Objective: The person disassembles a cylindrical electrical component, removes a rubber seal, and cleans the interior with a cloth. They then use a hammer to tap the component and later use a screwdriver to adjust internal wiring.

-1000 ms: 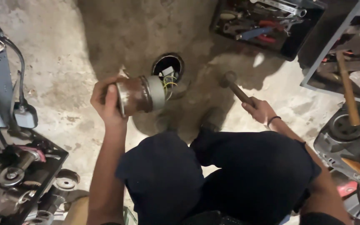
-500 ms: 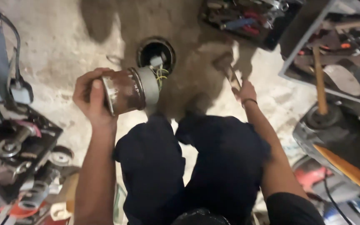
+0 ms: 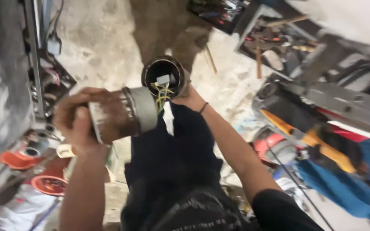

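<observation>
My left hand (image 3: 79, 122) grips a rusty metal cylinder with a grey band (image 3: 127, 112), held sideways above my dark-trousered knees. Its grey end points at a black round housing (image 3: 164, 77), whose open mouth shows a small grey block and yellow and green wires (image 3: 161, 95). The wires run between the housing and the cylinder. My right hand (image 3: 188, 96) is closed on the housing's right rim, with a dark band on the wrist. A wooden hammer handle (image 3: 210, 59) lies on the concrete floor just beyond that hand.
A black tool tray (image 3: 219, 13) and a tray of wooden-handled tools (image 3: 270, 51) sit at the top. On the right are a yellow-handled tool (image 3: 309, 139), a red object (image 3: 268, 144) and blue cloth (image 3: 343, 184). Orange bowls (image 3: 48, 185) and a metal rack (image 3: 35, 64) crowd the left.
My right hand has let go of the hammer and now grips the black housing, which looks much closer. My left hand still holds the cylinder. The view has swung and tilted.
</observation>
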